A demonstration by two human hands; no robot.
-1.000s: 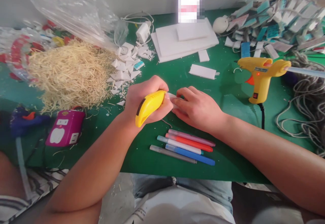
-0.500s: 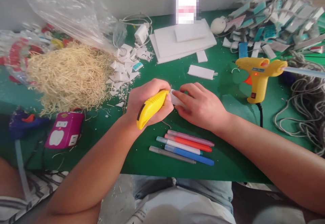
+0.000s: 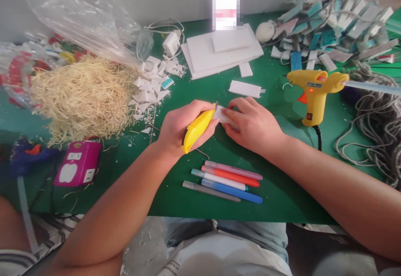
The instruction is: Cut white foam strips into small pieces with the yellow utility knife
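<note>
My left hand [image 3: 184, 125] is wrapped round a yellow utility knife [image 3: 198, 131], its short blade showing just past the thumb. The blade touches or hovers close to the end of a small white foam board piece [image 3: 224, 115]; I cannot tell which. Fingers of my right hand [image 3: 252, 123] grip that piece from the right, hiding much of it. Nearer my body lies a row of several marker pens, among them a red marker [image 3: 232, 176] and a blue marker [image 3: 232, 191].
White foam sheets [image 3: 200, 61] are stacked at the back, with a cut strip [image 3: 244, 88] before them. A yellow glue gun [image 3: 313, 96] stands right, near grey cord [image 3: 366, 130]. Left are wood shavings [image 3: 83, 94], white scraps [image 3: 150, 86] and a purple power socket [image 3: 78, 163].
My left hand and the knife have moved slightly right, and the knife has turned so its blade shows more clearly. My right hand stays on the white piece. The view has shifted a little.
</note>
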